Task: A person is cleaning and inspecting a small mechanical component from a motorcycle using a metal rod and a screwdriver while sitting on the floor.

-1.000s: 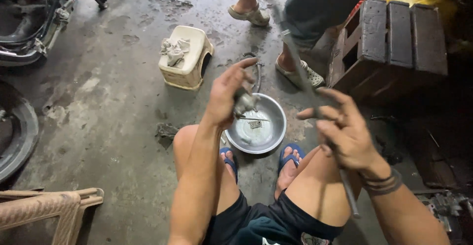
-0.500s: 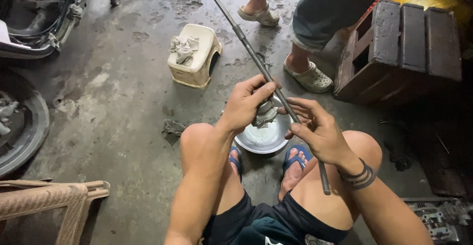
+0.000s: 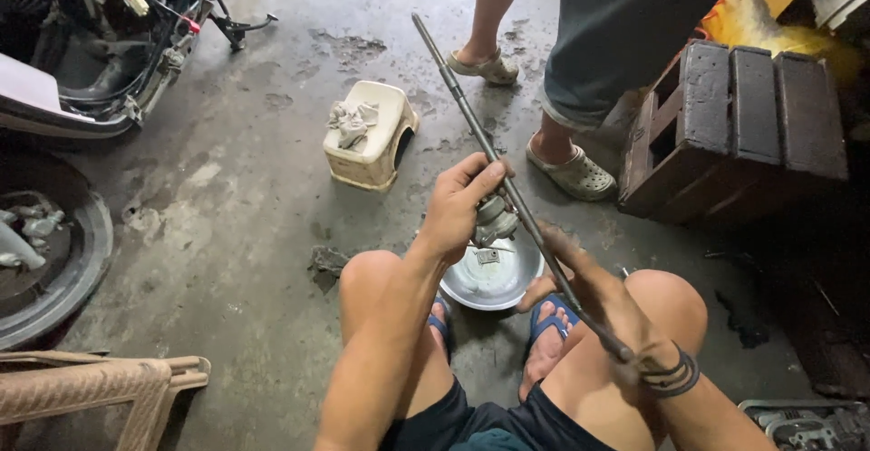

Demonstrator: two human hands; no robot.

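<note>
I sit low with my knees apart over a shallow metal bowl (image 3: 471, 290) on the concrete floor. A long thin dark metal rod (image 3: 458, 97) slants from the upper left down to my right wrist. My right hand (image 3: 584, 283) grips its lower part. My left hand (image 3: 462, 204) holds a small grey metal part (image 3: 497, 222) against the rod's middle, thumb and fingers pinched around both. A small piece lies inside the bowl. My blue sandals show beneath the bowl.
A beige plastic stool (image 3: 376, 147) with a grey rag on it stands ahead. Another person's legs and sandal (image 3: 574, 172) are close behind the bowl. A dark wooden crate (image 3: 739, 125) sits right, a stripped motorcycle (image 3: 100, 43) and wheel (image 3: 54, 261) left, a woven chair (image 3: 91, 387) lower left.
The rod has swung from beside my right hand across to point up and left. My left hand lifted the metal part from over the bowl up against the rod.
</note>
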